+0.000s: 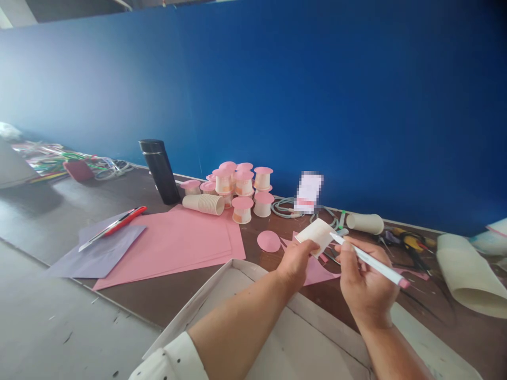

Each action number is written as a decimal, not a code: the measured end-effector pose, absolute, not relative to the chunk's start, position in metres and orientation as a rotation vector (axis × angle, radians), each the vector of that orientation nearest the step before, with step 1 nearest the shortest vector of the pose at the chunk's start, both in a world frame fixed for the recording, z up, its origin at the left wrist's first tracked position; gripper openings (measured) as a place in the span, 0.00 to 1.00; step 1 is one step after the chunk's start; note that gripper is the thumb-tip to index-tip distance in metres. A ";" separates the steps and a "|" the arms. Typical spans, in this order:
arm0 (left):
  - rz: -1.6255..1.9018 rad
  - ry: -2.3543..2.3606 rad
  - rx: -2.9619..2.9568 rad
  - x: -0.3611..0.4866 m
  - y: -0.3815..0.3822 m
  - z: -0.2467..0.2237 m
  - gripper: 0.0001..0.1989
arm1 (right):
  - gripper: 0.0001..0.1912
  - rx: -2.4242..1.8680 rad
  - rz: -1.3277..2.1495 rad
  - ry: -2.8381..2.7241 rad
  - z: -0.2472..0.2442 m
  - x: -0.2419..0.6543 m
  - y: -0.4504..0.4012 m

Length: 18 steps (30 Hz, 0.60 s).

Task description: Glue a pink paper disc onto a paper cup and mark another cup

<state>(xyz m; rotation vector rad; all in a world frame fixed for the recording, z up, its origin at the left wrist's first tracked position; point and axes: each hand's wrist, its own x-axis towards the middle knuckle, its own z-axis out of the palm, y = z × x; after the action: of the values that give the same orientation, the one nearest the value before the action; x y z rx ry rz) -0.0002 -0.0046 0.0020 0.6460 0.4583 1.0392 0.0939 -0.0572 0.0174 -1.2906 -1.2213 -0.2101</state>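
My left hand [298,262] is closed around a white paper cup [316,235], which lies tilted on its side in the grip. In my right hand [366,282] is a white marker [376,263] with a pink end, its tip at the cup's right edge; whether it touches cannot be made out. A pink paper disc [268,241] lies flat just left of my left hand. Behind it stand several paper cups topped with pink discs [242,203], some stacked. Pink paper scraps [317,272] lie beneath my hands.
A nested stack of paper cups [203,203] lies by a black flask [160,171]. Pink sheets [178,237] and a red utility knife [114,227] on purple paper [122,253] are at left. A shallow white box [237,301] sits under my forearms; a blue wall [257,95] rises behind.
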 end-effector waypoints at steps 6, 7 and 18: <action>1.056 0.475 0.704 0.000 -0.004 0.001 0.13 | 0.11 -1.284 -0.227 -1.226 0.019 0.092 -0.056; 1.061 0.476 0.713 0.000 -0.004 0.001 0.13 | 0.11 -1.285 -0.231 -1.230 0.020 0.092 -0.056; 1.047 0.476 0.755 -0.004 -0.007 0.007 0.12 | 0.12 -1.304 -0.225 -1.223 0.019 0.093 -0.057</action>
<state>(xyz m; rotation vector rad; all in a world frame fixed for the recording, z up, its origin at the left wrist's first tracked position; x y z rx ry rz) -0.0038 -0.0073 0.0074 0.7552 0.4758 1.0469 0.0927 -0.0568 0.0187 -1.3042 -1.2233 -0.2245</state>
